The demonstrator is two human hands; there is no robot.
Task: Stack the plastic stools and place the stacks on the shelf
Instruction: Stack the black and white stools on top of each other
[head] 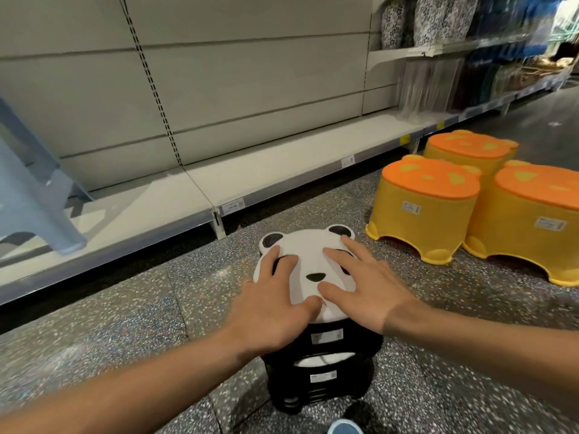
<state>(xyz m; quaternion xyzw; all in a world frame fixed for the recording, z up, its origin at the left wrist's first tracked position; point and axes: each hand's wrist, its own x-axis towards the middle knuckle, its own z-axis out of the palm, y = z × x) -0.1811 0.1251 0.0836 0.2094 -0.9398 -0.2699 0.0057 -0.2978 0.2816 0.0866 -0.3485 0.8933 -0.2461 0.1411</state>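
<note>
A stack of black stools with a white panda-face seat (310, 261) stands on the floor right in front of me. My left hand (275, 302) lies flat on the left half of the top seat, fingers spread. My right hand (360, 283) lies flat on the right half, also spread. Neither hand grips anything. Three yellow stools with orange bear-face seats stand on the floor to the right: one in front (423, 211), one behind it (470, 151), one at the right edge (532, 220). The low white shelf (266, 164) runs along the wall behind them.
A grey-blue plastic stool leg (40, 189) stands on the shelf at the far left. Packaged goods (438, 23) fill the shelves at the upper right. Price tags line the shelf edge. The speckled floor (125, 324) stretches around the stack. A blue shoe tip (344, 427) shows at the bottom.
</note>
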